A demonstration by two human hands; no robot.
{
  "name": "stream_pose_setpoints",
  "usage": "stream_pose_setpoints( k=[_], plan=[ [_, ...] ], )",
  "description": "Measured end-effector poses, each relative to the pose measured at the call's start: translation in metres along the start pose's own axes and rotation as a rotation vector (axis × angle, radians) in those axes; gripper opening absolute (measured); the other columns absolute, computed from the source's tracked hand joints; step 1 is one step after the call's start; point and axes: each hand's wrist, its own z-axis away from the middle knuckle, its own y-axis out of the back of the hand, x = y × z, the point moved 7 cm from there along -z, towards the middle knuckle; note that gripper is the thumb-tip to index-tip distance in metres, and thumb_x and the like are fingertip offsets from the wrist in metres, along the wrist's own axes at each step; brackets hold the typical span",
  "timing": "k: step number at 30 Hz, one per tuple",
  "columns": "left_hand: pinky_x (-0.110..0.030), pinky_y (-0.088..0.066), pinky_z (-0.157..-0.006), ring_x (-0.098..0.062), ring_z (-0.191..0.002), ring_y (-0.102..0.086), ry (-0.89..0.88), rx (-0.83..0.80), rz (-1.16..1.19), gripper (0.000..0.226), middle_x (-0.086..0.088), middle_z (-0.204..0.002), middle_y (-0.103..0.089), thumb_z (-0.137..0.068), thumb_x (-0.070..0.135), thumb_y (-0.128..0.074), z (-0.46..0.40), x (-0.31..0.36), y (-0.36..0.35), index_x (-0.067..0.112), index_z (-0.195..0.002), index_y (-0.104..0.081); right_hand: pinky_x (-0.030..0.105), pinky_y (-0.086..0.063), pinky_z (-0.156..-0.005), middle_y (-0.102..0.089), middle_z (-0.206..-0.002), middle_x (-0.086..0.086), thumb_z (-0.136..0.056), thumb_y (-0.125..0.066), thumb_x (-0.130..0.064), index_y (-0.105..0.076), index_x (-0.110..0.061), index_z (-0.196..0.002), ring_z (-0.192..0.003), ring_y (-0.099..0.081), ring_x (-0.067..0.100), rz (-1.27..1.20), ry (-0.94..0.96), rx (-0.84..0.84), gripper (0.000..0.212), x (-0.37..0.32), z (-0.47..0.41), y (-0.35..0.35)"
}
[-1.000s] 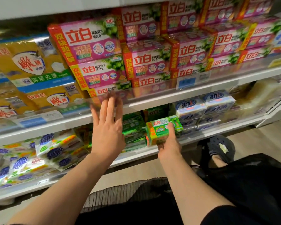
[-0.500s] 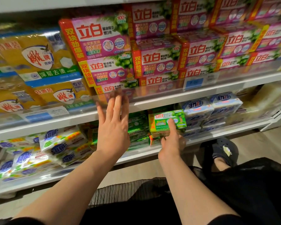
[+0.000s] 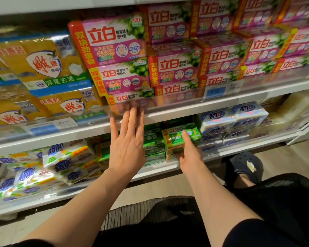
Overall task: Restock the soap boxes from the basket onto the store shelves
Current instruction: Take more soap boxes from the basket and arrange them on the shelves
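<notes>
While pink soap boxes (image 3: 169,56) crowd the upper shelf (image 3: 194,108), the left hand (image 3: 127,148) reaches toward its edge, fingers (image 3: 132,118) straight and close together, holding nothing. Lower down, the right hand (image 3: 190,154) grips 1 green soap box (image 3: 180,137) at the lower shelf (image 3: 155,169) front.

Both forearms were left bare, with black short sleeves (image 3: 248,234) seen only at the bottom edge. The left hand (image 3: 127,150) and right hand (image 3: 190,155) were ungloved, and no rings or watch were seen. A black perforated clog (image 3: 246,166) was worn, and dark clothing (image 3: 284,198) covered the leg.
</notes>
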Motion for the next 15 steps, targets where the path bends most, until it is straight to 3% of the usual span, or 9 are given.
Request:
stream_pose_setpoints(
  k=[3, 6, 10, 15],
  plan=[
    [-0.061, -0.003, -0.115, -0.034, -0.146, -0.007, 0.001, 0.004, 0.005, 0.115, -0.014, -0.158, -0.007, -0.065, 0.024, -0.080, 0.000, 0.000, -0.001, 0.006, -0.152, -0.008, 0.041, -0.055, -0.086, -0.065, -0.113, 0.012, -0.069, -0.083, -0.037, -0.054, -0.014, -0.118, -0.100, -0.064, 0.027, -0.026, -0.050, -0.009, 0.062, 0.011, -0.008, 0.004],
    [-0.059, 0.000, -0.116, -0.033, -0.146, -0.006, -0.012, 0.005, 0.006, 0.115, -0.012, -0.158, -0.006, -0.066, 0.024, -0.080, 0.001, -0.002, -0.001, 0.007, -0.152, -0.007, 0.043, -0.052, -0.093, -0.063, -0.116, 0.011, -0.066, -0.086, -0.032, -0.053, -0.014, -0.122, -0.105, -0.062, 0.027, -0.045, -0.031, -0.010, 0.068, 0.017, -0.011, 0.003],
    [-0.056, 0.004, -0.116, -0.033, -0.146, -0.008, -0.020, 0.003, 0.000, 0.116, -0.012, -0.158, -0.008, -0.064, 0.024, -0.081, 0.001, -0.002, -0.002, 0.007, -0.153, -0.008, 0.048, -0.049, -0.097, -0.055, -0.122, 0.015, -0.074, -0.080, -0.033, -0.051, -0.010, -0.109, -0.112, -0.057, 0.031, 0.130, 0.053, 0.091, 0.050, 0.014, -0.011, 0.004],
    [-0.056, 0.005, -0.116, -0.034, -0.145, -0.010, -0.015, 0.002, 0.002, 0.115, -0.013, -0.157, -0.010, -0.065, 0.025, -0.081, 0.001, -0.002, -0.002, 0.006, -0.152, -0.009, 0.047, -0.048, -0.098, -0.054, -0.128, 0.015, -0.078, -0.075, -0.045, -0.049, -0.003, -0.129, -0.116, -0.056, 0.033, 0.335, 0.195, 0.164, 0.071, 0.004, -0.007, 0.003]
  ],
)
